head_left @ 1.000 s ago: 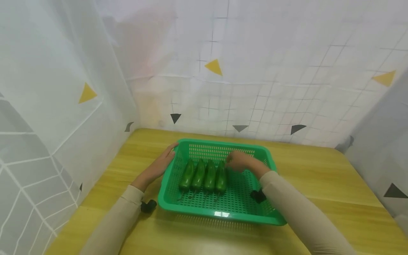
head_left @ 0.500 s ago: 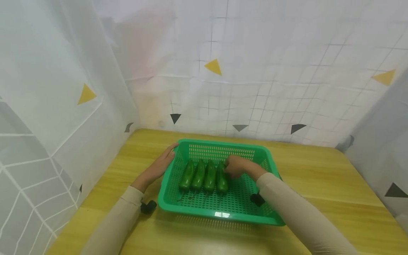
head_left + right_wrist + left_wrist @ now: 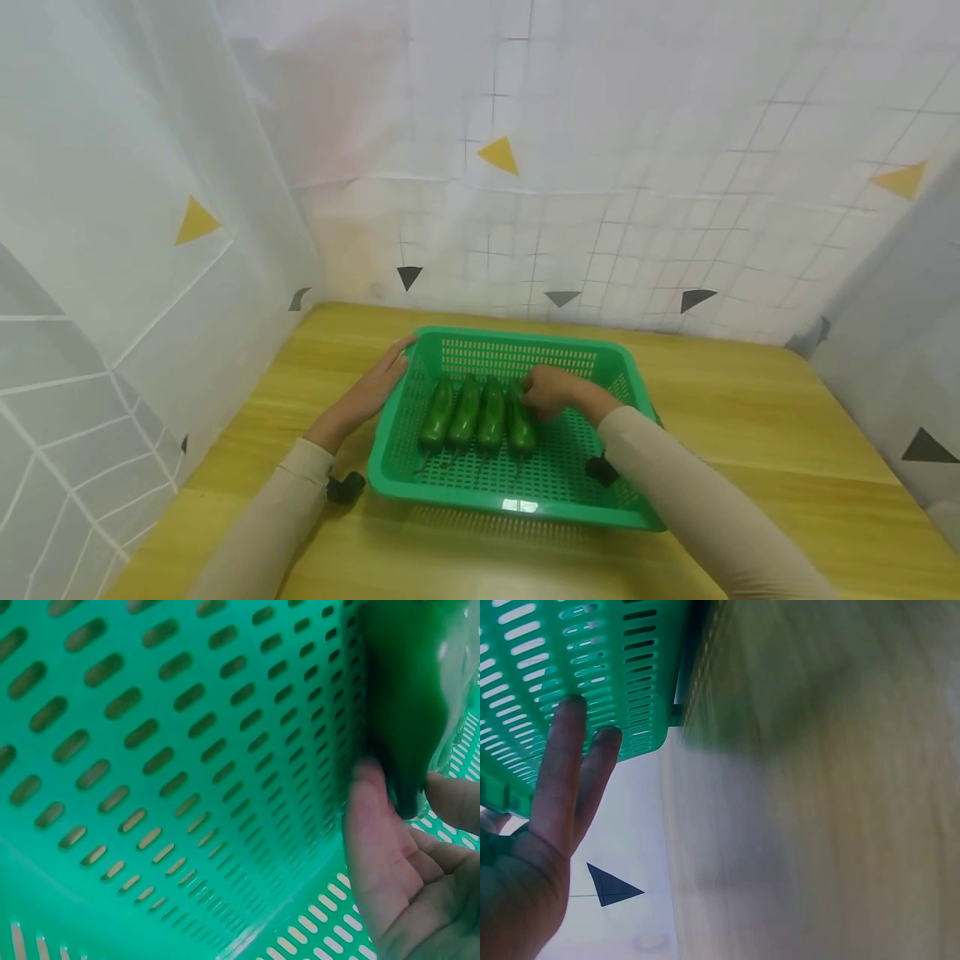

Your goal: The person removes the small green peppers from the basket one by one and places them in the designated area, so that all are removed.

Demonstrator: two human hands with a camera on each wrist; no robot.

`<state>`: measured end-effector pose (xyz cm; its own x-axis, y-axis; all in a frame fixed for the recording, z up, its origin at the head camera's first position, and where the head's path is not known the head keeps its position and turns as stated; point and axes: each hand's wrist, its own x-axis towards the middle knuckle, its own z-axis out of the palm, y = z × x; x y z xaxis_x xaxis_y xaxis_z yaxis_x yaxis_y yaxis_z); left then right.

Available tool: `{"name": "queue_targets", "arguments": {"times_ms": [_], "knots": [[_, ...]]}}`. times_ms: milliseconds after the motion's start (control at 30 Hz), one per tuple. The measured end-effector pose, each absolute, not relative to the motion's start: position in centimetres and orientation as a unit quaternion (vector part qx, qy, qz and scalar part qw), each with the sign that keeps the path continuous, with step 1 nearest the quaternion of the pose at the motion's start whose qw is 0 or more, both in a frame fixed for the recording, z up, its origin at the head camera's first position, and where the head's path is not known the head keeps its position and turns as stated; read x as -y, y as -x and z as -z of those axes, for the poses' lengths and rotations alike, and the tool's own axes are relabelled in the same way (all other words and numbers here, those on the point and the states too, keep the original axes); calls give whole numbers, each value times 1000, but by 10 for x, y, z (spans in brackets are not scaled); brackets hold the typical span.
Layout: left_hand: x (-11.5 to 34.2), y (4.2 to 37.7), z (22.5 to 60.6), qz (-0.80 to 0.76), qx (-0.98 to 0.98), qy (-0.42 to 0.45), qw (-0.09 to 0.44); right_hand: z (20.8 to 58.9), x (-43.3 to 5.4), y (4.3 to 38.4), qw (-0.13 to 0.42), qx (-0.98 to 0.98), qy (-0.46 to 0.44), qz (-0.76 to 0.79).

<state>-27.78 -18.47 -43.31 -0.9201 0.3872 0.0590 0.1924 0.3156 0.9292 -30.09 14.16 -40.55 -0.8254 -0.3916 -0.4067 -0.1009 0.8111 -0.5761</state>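
Observation:
Several long green peppers lie side by side in the left half of a green slotted plastic basket, stems towards me. My right hand reaches inside the basket and pinches the far, narrow end of the rightmost pepper. In the right wrist view, thumb and fingers stand on either side of that pepper's tip. My left hand rests at the basket's left side near the far corner. The left wrist view has its straight fingers against the slotted outer wall.
The basket stands on a yellow wood-grain table. Behind it hangs a white patterned sheet, with more sheeting at the left and right. Black wrist devices sit below both sleeves, the right one over the basket.
My right hand has shifted slightly left and towards me onto the rightmost pepper, whose far end has tilted left. The left hand keeps its place at the basket.

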Motion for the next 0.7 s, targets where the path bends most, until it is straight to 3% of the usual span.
{"name": "queue_targets", "arguments": {"times_ms": [700], "knots": [[176,285,440,-561,-801,-190,88,407,-151,301,234,-920,116,293]]}}
